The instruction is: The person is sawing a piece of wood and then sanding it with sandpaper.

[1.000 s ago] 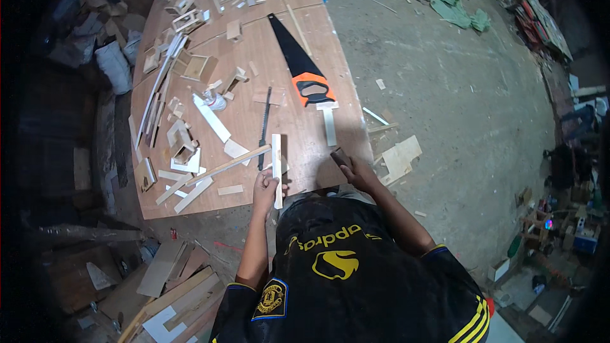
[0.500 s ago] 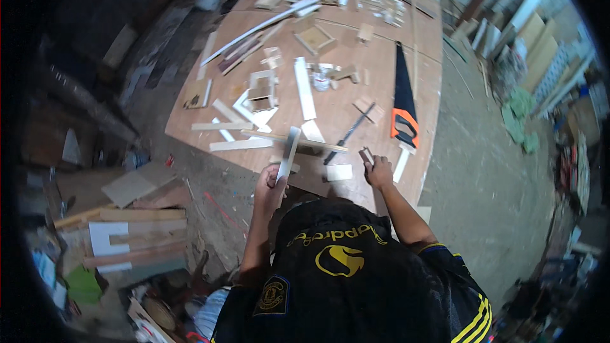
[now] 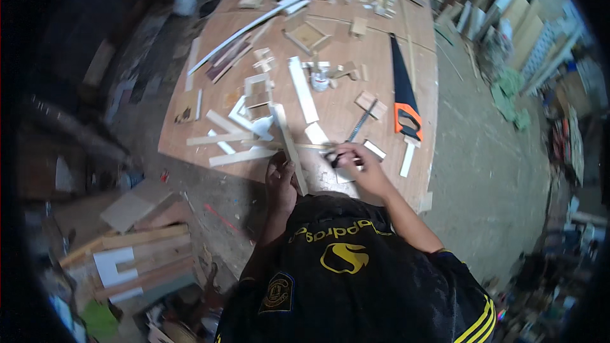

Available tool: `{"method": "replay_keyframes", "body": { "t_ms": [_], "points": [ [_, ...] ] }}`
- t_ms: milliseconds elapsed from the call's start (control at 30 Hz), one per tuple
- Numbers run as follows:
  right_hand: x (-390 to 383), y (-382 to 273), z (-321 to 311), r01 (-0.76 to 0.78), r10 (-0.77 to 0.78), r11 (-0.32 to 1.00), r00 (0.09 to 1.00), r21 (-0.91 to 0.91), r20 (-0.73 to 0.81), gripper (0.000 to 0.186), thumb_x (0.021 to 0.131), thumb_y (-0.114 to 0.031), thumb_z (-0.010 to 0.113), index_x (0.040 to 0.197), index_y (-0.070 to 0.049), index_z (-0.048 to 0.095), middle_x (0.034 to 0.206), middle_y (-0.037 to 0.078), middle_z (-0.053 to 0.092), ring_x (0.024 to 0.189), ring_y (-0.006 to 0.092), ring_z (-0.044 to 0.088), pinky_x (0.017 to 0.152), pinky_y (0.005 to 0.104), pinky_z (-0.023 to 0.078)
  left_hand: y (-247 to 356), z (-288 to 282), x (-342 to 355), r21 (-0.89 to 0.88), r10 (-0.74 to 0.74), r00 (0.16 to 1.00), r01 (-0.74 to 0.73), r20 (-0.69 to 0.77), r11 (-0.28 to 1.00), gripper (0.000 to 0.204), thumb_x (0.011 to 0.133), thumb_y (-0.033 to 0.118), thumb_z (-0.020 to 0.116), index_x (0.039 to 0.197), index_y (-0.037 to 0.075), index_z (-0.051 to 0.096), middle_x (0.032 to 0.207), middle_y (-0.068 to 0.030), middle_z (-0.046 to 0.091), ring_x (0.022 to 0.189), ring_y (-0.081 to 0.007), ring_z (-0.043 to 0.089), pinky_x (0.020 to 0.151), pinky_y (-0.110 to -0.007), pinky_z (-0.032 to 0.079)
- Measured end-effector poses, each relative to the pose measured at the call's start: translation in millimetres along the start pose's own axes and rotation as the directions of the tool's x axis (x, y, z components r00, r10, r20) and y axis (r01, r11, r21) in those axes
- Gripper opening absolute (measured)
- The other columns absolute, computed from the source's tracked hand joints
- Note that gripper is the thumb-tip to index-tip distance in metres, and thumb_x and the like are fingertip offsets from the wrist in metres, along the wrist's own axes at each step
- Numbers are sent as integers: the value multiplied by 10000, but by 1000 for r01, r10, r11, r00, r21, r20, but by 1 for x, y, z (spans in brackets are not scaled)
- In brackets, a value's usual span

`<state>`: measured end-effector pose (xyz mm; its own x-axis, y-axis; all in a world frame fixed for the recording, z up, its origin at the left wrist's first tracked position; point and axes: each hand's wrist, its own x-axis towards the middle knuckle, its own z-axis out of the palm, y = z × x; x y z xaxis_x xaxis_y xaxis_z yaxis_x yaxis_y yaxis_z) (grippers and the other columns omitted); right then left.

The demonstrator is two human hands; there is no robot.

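Note:
In my left hand (image 3: 281, 180) is a pale wooden strip (image 3: 288, 143), gripped near its lower end and tilted up over the table's near edge. My right hand (image 3: 363, 166) is at the near end of a long, thin dark file (image 3: 362, 122), with its fingers curled round the black handle; the grip is partly hidden and slightly blurred. Just right of that hand lies a small wooden block (image 3: 375, 149) with a light top. A white rectangular piece (image 3: 346, 176) shows partly beneath the right hand. A thin wooden strip lies behind the held one.
A handsaw (image 3: 405, 89) with an orange and black handle lies to the right. Wooden offcuts, small box frames (image 3: 257, 94), a white strip (image 3: 303, 91) and a small glue-like bottle (image 3: 319, 80) are spread over the wooden table (image 3: 222, 105). Boards (image 3: 143, 241) are stacked on the floor at left.
My right hand has let go of the small block, left it on the table and moved left to the file's handle. The strip in my left hand has turned, its top now leaning left.

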<state>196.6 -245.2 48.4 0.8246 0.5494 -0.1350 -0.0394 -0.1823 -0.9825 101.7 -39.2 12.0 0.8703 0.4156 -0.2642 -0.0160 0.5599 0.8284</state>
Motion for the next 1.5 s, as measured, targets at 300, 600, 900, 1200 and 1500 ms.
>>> {"method": "replay_keyframes", "body": {
  "t_ms": [300,600,900,1200,1500],
  "points": [
    [-19,-53,23,-31,-164,901,899,-433,-405,431,819,-205,690,1207,-78,551,1152,147,601,967,339,641,784,402,535,-12,102,26,-108,-108,977,130,185,986,262,913,26,539,1166,40,470,980,-30,543,868,-84,537,743,-236,460],
    [-36,-30,1,74,-432,830,711,-552,-554,358,761,-106,669,1114,-82,613,1075,99,630,871,296,659,701,367,546,-26,136,21,-113,-221,937,259,272,959,203,909,1,565,1071,55,456,960,-41,542,848,-107,558,740,-248,475],
    [-35,-27,-17,112,-510,680,782,-725,-358,332,756,-164,702,1077,-97,645,984,66,643,839,251,663,679,337,546,-19,118,28,-108,-323,859,394,396,913,266,910,28,602,1135,53,462,1017,-80,580,917,-164,597,780,-313,505],
    [-32,-25,-26,185,-570,588,785,-787,-242,302,777,-210,714,1053,-106,650,868,71,645,722,253,653,596,346,523,-17,112,26,-75,-395,846,448,359,891,287,907,75,632,1154,50,488,1035,-59,577,961,-147,582,852,-312,494],
    [-56,-9,-41,59,-296,795,907,-604,-300,351,819,-238,662,1147,-123,608,1105,105,658,998,311,636,806,394,525,-49,79,22,455,-91,970,-23,226,890,335,885,114,672,1145,22,481,1061,-96,538,983,-173,572,833,-312,500]
  ]
}}
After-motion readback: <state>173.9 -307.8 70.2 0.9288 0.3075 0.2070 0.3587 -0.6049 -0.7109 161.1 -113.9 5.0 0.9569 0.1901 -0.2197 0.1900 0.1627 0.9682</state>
